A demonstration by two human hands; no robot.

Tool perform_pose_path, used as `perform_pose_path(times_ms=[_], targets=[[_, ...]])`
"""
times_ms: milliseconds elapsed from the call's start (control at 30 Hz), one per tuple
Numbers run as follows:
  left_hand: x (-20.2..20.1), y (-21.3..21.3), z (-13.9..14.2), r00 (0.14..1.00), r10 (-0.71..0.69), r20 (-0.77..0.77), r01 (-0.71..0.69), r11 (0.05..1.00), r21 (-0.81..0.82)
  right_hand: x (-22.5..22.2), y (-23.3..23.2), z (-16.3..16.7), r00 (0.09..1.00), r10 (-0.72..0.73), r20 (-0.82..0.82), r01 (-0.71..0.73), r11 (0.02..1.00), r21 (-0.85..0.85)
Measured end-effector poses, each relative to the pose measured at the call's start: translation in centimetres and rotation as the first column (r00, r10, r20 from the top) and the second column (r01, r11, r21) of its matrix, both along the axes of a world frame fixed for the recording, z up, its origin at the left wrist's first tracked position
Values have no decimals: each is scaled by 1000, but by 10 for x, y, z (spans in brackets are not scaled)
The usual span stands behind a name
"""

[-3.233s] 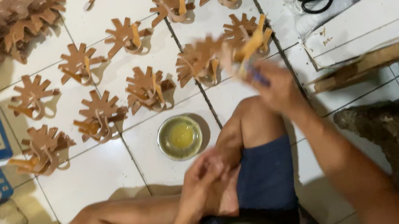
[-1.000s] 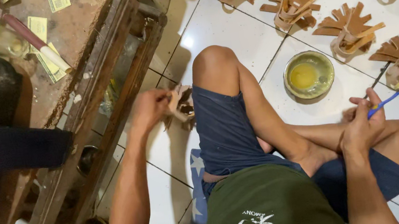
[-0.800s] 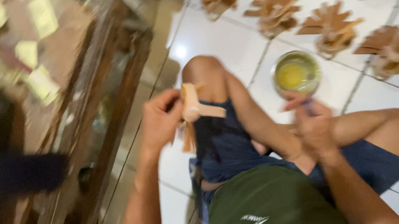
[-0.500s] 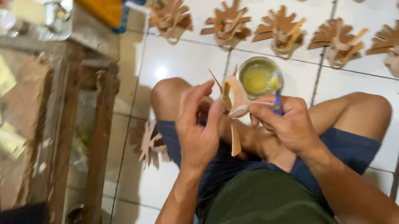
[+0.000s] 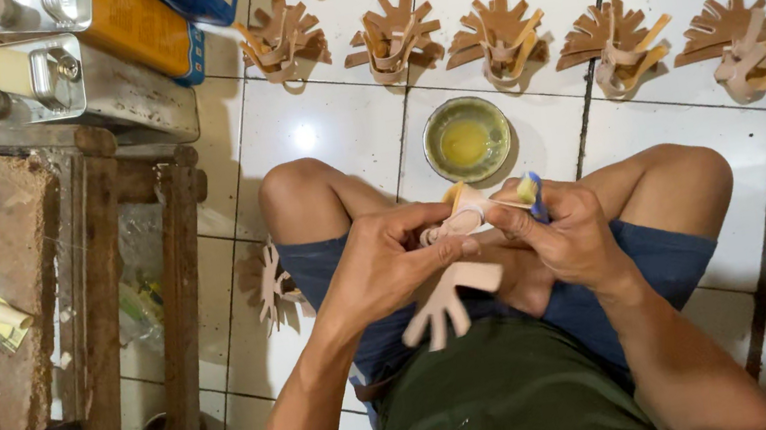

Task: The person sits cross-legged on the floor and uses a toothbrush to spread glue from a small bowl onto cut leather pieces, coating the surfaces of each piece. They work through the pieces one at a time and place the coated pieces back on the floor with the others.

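At frame centre, left hand (image 5: 386, 265) clamps pale wooden hand-shaped cutout (image 5: 451, 298) steady while right hand (image 5: 569, 238) grips blue-handled brush (image 5: 532, 195) at its tip, round yellow glue bowl (image 5: 467, 139) close above, on the tiled floor.

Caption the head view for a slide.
Seated person's left hand holds a wooden cutout; right hand brushes it near glue bowl.

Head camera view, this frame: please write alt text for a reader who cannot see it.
Seen from above, a person sits cross-legged on white floor tiles, the left hand gripping a hand-shaped wooden cutout while the right hand holds a small brush against it. A bowl of yellow liquid sits ahead, before rows of finished wooden pieces; a worn wooden table stands at left.
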State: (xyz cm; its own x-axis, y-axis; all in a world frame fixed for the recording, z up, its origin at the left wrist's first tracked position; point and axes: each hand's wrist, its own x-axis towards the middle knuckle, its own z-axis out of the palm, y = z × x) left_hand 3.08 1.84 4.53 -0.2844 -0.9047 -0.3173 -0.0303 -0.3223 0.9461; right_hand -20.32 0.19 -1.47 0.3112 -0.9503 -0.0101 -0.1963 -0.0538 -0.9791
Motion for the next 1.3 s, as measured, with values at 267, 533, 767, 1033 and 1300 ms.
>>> perform_pose_path(times_ms=[267,533,767,1033,1300], targets=[[-14,5,2,966,64,251,13,955,-296,-9,11,-35,852,-52,520,-15,992,124],[-34,22,-39,987,-13,-160,-50,921,-386,-20,13,-72,660,-541,521,13,702,712],[-20,19,-62,901,183,-393,-255,957,-141,-40,5,-48,804,-351,480,172,910,378],[-25,4,-53,992,112,-65,-127,941,-313,-26,-11,-3,965,-186,184,125,946,298],[-29,17,-61,942,221,-251,-267,948,-171,-15,-4,-5,963,-131,234,105,987,120]])
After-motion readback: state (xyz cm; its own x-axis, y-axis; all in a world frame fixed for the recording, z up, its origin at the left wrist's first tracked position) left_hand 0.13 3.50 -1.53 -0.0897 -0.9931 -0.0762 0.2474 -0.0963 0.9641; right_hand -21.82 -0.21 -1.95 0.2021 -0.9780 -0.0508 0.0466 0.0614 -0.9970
